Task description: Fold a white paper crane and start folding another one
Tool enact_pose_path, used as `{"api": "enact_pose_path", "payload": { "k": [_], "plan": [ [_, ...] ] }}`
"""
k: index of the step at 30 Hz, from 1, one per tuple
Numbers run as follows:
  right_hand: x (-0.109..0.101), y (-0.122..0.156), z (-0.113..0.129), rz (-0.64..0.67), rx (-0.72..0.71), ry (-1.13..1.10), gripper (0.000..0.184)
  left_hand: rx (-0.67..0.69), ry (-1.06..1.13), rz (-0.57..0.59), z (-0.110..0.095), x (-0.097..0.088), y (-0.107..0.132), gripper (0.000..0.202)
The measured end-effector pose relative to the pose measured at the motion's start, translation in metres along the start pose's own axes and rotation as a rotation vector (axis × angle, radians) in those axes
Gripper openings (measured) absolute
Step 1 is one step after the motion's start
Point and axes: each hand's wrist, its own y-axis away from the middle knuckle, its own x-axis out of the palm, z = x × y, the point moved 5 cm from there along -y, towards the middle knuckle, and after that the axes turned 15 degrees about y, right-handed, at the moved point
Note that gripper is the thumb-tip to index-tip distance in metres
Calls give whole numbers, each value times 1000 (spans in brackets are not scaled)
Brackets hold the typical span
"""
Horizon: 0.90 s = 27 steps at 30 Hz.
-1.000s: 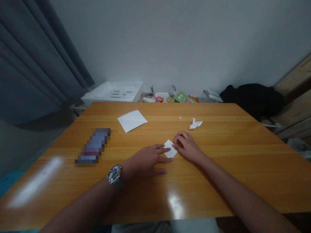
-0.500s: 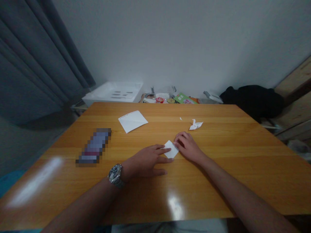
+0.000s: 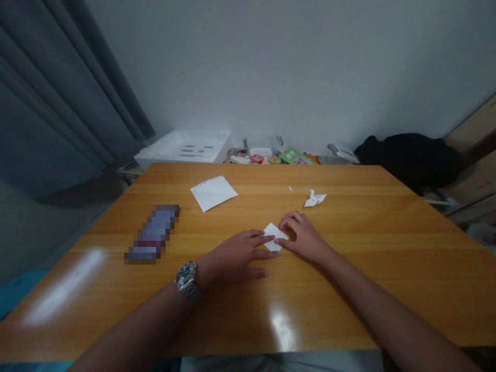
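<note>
A small diamond of folded white paper lies on the wooden table between my hands. My left hand rests palm down with its fingers spread, two fingertips lying across the paper. A metal watch is on that wrist. At the paper's right side my right hand has curled fingers, its thumb lying over the paper and its index finger at the upper right edge. Part of the paper is covered by fingers. Beyond the right hand sits a folded paper bird.
A torn-edged white sheet lies at the left back of the table. A pixelated phone-like object is at the left. Near the bird is a tiny paper scrap. Behind the table stand a white tray and a green booklet.
My right thumb has moved left over the paper, opening a gap from the index finger. My left hand stays spread on the paper. The whole view has shifted slightly.
</note>
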Motion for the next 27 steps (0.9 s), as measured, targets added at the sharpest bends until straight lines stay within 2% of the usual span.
{"api": "enact_pose_path", "payload": {
  "k": [7, 12, 16, 19, 22, 27],
  "plan": [
    [0, 1, 2, -45, -96, -40, 19, -14, -14, -83, 1, 4, -4, 60],
    [4, 3, 0, -37, -132, -26, 22, 8, -8, -119, 5, 3, -7, 49],
    [3, 3, 1, -16, -161, -11, 22, -55, -5, -188, 18, 0, -7, 42],
    [2, 2, 3, -21, -169, -23, 20, -69, -1, -188, 24, 0, -8, 37],
    [1, 2, 6, -18, -184, -64, 15, -77, -1, -198, 26, -2, -9, 32],
    [3, 4, 8, 39, -210, -90, 19, -75, 9, -223, 25, -5, -10, 29]
  ]
}}
